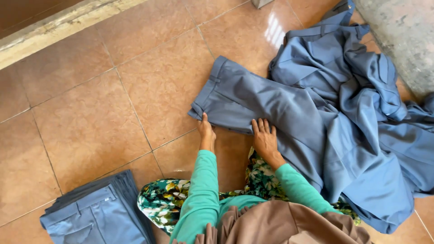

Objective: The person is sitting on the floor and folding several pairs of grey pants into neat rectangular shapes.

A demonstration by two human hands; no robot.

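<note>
A pair of blue-grey trousers [253, 97] lies spread on the tiled floor [90, 108] in front of me, its waistband toward the upper left. My left hand [206, 132] rests at the near edge of the trousers by the waist corner, fingers together. My right hand [264, 138] lies flat on the fabric a little to the right, fingers apart. Both arms wear green sleeves. Neither hand grips the cloth.
A heap of more blue-grey garments [370, 117] spreads to the right. A stack of folded trousers [97, 212] sits at the lower left. A concrete surface [402, 31] is at the top right, a raised ledge [54, 25] along the top left.
</note>
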